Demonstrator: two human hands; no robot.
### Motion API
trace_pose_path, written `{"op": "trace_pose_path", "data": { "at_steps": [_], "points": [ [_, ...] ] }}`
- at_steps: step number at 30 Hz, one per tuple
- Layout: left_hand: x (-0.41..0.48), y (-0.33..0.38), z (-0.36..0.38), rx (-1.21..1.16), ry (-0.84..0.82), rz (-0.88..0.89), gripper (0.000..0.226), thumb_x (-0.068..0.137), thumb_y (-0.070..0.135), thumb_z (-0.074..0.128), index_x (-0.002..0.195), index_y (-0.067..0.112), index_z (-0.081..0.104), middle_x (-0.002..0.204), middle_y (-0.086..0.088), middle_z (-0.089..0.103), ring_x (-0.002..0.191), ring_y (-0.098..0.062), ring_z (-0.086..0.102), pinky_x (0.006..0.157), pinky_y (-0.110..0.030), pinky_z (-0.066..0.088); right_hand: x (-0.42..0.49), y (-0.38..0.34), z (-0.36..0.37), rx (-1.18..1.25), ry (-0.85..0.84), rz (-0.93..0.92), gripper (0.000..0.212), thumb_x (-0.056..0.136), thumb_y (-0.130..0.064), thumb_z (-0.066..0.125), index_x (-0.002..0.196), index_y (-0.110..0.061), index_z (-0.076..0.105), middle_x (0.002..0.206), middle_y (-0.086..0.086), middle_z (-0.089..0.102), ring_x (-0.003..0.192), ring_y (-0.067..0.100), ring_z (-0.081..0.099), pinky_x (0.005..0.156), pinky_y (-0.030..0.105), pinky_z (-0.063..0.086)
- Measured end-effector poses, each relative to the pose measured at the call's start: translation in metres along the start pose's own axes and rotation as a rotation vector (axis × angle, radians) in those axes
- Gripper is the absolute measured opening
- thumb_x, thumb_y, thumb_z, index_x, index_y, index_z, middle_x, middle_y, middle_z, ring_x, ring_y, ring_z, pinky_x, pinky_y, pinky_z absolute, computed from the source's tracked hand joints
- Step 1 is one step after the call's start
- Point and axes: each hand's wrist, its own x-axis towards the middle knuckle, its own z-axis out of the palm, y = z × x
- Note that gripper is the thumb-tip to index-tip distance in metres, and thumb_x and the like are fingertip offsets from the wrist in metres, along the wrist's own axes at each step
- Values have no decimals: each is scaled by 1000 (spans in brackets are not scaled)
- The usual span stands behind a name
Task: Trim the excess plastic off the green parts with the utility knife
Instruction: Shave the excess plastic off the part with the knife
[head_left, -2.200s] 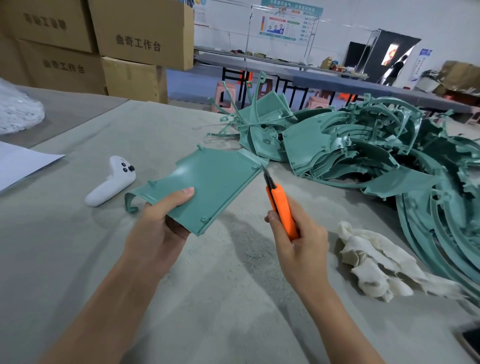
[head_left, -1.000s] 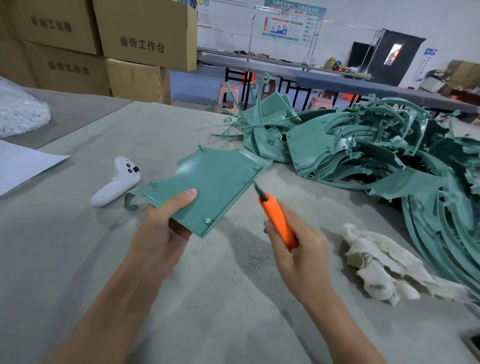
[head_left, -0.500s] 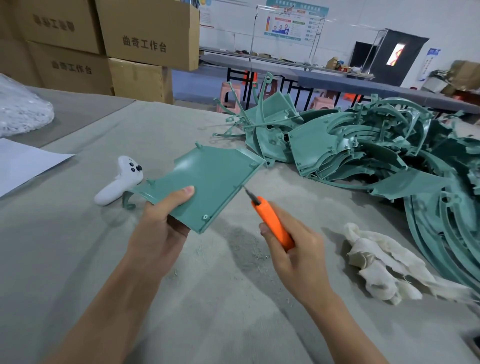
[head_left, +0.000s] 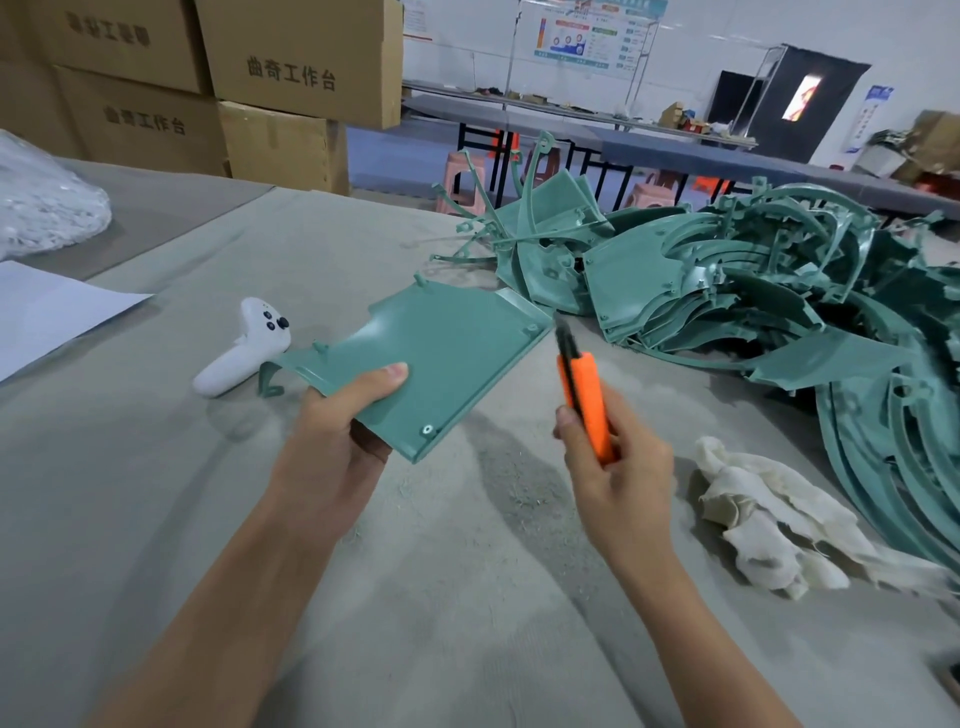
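The left hand (head_left: 332, 441) pinches the near-left edge of a flat green part (head_left: 447, 353), thumb on its top face and fingers curled underneath, holding it tilted above the tabletop (head_left: 467, 597). The right hand (head_left: 618, 467) wraps its fingers round an orange utility knife (head_left: 584, 400). The knife's blurred tip points up just beside the part's far-right corner, and I cannot tell whether they touch. Farther out lie a pile of green parts (head_left: 753, 291), a white cloth (head_left: 769, 519) and a white controller (head_left: 244, 348).

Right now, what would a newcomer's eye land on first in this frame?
The orange utility knife stands out, gripped tip-up in the right hand mid-frame, beside the flat green part the left hand holds above the table. Behind them to the right sprawls a big pile of green parts.
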Motion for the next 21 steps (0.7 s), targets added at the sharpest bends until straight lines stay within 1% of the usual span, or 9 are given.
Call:
{"op": "trace_pose_path", "data": {
  "at_steps": [1, 3, 6, 8, 11, 13, 15, 19, 21],
  "points": [
    [-1, -1, 1, 5, -4, -7, 34, 77, 11, 61, 110, 11, 62, 93, 0, 72, 73, -13, 69, 51, -21, 51, 0, 1, -1, 5, 13, 13, 22, 92, -18, 60, 113, -22, 63, 66, -3, 59, 51, 14, 50, 45, 9, 33],
    [-1, -3, 2, 9, 4, -11, 34, 77, 10, 64, 111, 12, 62, 95, 0, 72, 75, -14, 70, 51, -22, 51, -4, -2, 2, -54, -13, -46, 29, 92, -15, 61, 120, -16, 63, 66, -2, 59, 50, 4, 48, 49, 6, 33],
    [1, -2, 0, 0, 41, 20, 30, 76, 10, 63, 106, 13, 62, 91, 0, 72, 74, -14, 69, 49, -23, 51, -18, -6, 9, -79, -93, -153, 42, 87, -4, 66, 128, -12, 59, 81, -11, 61, 64, -11, 49, 63, 3, 35],
    [3, 1, -2, -28, 64, 34, 27, 76, 11, 62, 103, 13, 63, 90, -1, 72, 74, -16, 69, 48, -23, 50, -24, -6, 13, -64, -133, -199, 46, 85, 1, 68, 129, -10, 59, 90, -19, 58, 72, -16, 50, 69, 2, 35],
    [2, 3, -4, -30, 47, 35, 24, 76, 10, 61, 99, 14, 65, 89, -1, 72, 74, -16, 69, 48, -22, 49, -19, -6, 13, -44, -120, -182, 35, 90, -8, 66, 125, -6, 62, 89, -27, 53, 67, -15, 49, 65, 1, 34],
    [1, 3, -2, -10, 24, 39, 20, 76, 10, 61, 94, 17, 69, 86, 0, 72, 71, -14, 68, 48, -21, 49, -12, -5, 11, -60, -49, -101, 33, 93, -20, 62, 121, -3, 65, 74, -20, 54, 55, -6, 47, 57, 3, 32],
    [1, 2, -1, 5, 23, 45, 19, 76, 11, 61, 91, 17, 70, 84, 1, 72, 69, -13, 68, 47, -21, 49, -9, -3, 9, -68, -26, -72, 32, 92, -18, 62, 122, -6, 65, 70, -12, 57, 53, -1, 47, 54, 5, 32],
    [3, 2, -1, 10, 67, 53, 23, 75, 11, 61, 98, 13, 64, 81, 2, 72, 68, -13, 68, 46, -22, 49, -22, -7, 13, -64, -129, -165, 42, 86, -1, 66, 128, -8, 60, 89, -28, 52, 66, -12, 49, 65, 2, 34],
    [3, 1, -1, 1, 67, 49, 24, 75, 11, 61, 98, 13, 64, 81, 2, 72, 68, -13, 68, 47, -22, 49, -24, -6, 14, -65, -147, -197, 43, 85, 1, 67, 127, -6, 61, 96, -32, 50, 71, -15, 50, 68, 2, 34]
  ]
}}
